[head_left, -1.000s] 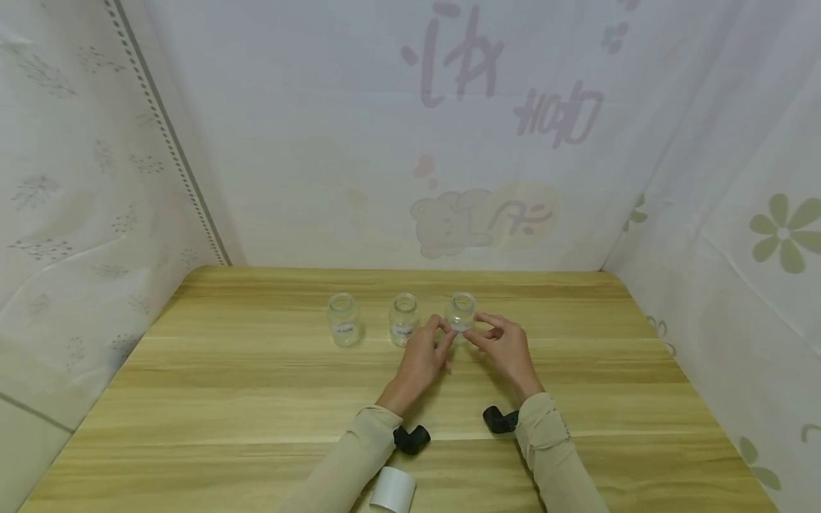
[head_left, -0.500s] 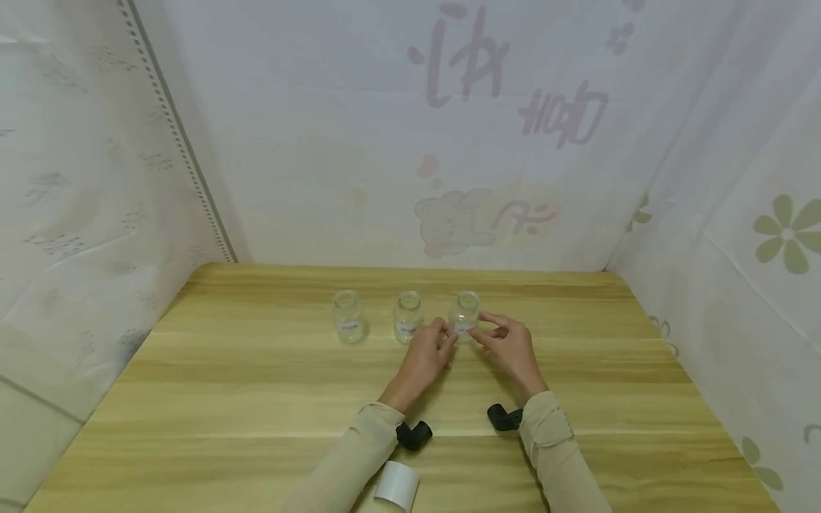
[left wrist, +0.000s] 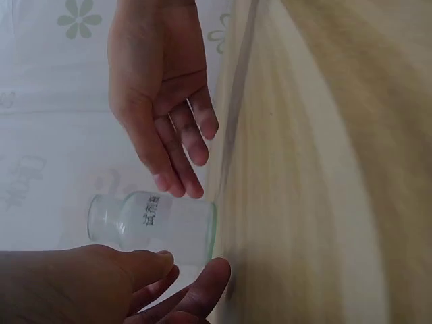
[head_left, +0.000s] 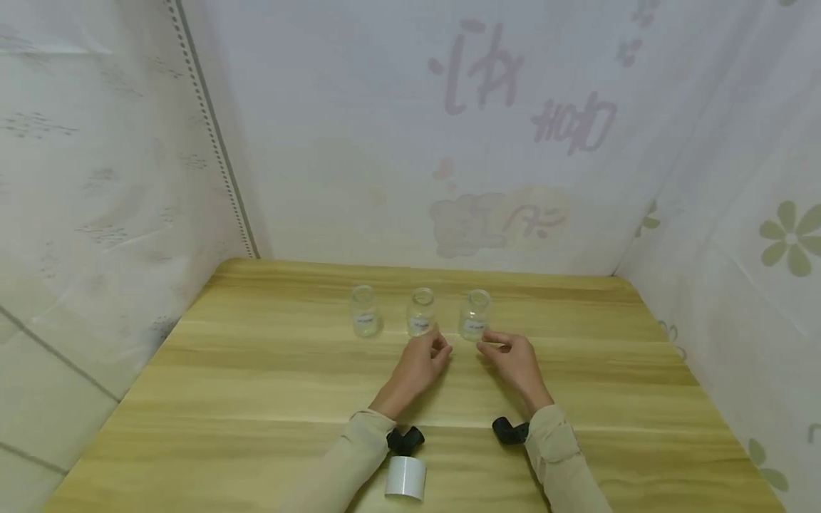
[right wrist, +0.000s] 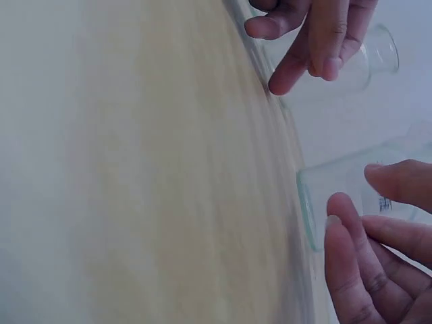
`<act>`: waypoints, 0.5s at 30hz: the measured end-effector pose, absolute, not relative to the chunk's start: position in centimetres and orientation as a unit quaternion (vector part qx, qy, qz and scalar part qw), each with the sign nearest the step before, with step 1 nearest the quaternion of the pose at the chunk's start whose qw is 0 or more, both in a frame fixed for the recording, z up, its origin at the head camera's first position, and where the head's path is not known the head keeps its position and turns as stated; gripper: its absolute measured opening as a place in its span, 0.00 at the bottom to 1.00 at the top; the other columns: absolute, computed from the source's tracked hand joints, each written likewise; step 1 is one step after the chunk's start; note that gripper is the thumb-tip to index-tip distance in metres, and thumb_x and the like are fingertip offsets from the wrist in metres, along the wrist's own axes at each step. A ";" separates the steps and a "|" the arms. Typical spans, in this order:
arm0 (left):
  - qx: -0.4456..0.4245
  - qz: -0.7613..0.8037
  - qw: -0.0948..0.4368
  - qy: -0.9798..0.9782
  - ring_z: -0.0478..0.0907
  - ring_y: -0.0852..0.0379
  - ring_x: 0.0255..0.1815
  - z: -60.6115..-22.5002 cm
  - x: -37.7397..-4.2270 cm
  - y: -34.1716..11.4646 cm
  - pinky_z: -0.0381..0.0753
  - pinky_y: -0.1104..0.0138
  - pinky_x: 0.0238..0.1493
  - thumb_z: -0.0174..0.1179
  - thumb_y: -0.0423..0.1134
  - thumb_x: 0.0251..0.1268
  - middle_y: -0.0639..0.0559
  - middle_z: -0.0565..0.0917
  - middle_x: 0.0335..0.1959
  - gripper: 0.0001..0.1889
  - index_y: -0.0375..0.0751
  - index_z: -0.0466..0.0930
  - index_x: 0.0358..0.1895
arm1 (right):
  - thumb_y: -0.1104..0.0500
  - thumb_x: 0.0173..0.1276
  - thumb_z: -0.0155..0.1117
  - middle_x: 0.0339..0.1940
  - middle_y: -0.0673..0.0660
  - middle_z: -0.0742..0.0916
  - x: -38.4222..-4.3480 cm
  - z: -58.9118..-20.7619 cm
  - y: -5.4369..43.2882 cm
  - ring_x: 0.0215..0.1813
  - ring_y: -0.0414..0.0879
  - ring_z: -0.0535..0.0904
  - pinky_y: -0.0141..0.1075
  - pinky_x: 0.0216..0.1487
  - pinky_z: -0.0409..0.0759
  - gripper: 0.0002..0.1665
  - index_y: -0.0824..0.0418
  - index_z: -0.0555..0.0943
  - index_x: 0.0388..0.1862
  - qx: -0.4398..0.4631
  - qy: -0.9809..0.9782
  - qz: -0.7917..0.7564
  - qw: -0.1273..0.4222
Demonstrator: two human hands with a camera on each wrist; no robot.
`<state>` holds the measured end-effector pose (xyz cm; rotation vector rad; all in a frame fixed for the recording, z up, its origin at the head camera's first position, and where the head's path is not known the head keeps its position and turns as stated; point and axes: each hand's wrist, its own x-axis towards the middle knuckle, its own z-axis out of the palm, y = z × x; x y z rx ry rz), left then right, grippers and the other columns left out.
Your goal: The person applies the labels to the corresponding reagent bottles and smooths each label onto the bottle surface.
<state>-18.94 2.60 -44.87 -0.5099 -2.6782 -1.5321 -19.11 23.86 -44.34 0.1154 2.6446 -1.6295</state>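
Note:
Three clear glass jars stand upright in a row on the table, each with a white label: the left jar (head_left: 363, 306), the middle jar (head_left: 421, 306) and the right jar (head_left: 476, 306). Dark characters show on the label (left wrist: 150, 210) of the right jar in the left wrist view. My left hand (head_left: 415, 365) is in front of the middle and right jars, fingers loosely bent, nothing in them. Just before the right jar's base, my right hand (head_left: 518, 362) has thumb and forefinger apart, holding nothing. The right wrist view shows fingertips (right wrist: 381, 181) overlapping that jar.
A white roll (head_left: 405, 477) lies near the front, beside the left sleeve (head_left: 346, 456). Black wrist mounts (head_left: 511, 431) sit at both cuffs. Behind the wooden table (head_left: 269, 385) hangs a pale printed cloth (head_left: 333, 142), with more cloth on both sides.
Both hands have let go of the right jar's label area and drawn back toward the person. The jar now stands free. The head view has shifted, so everything appears farther right.

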 end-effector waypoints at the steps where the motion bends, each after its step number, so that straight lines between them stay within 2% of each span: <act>1: -0.163 -0.489 0.008 -0.857 0.86 0.50 0.43 -44.9 -18.9 2.4 0.85 0.59 0.44 0.61 0.32 0.75 0.45 0.87 0.40 0.04 0.37 0.81 0.38 | 0.57 0.73 0.70 0.55 0.65 0.88 -19.0 -44.3 23.8 0.38 0.49 0.88 0.34 0.38 0.84 0.23 0.68 0.83 0.61 0.036 0.853 -0.521 0.021; 9: -0.173 -0.488 0.023 -0.855 0.86 0.55 0.37 -44.6 -18.3 0.3 0.84 0.63 0.40 0.60 0.34 0.77 0.46 0.88 0.40 0.04 0.40 0.82 0.40 | 0.62 0.74 0.68 0.51 0.64 0.88 -18.2 -43.8 23.0 0.35 0.48 0.88 0.34 0.35 0.85 0.19 0.71 0.83 0.60 0.014 0.856 -0.516 0.027; 15: -0.170 -0.471 0.022 -0.865 0.85 0.54 0.38 -44.1 -16.9 -1.8 0.85 0.61 0.41 0.60 0.34 0.77 0.45 0.88 0.42 0.03 0.40 0.82 0.41 | 0.62 0.74 0.68 0.40 0.60 0.90 -17.2 -43.4 22.1 0.32 0.48 0.86 0.35 0.33 0.85 0.19 0.71 0.84 0.59 -0.020 0.862 -0.506 0.033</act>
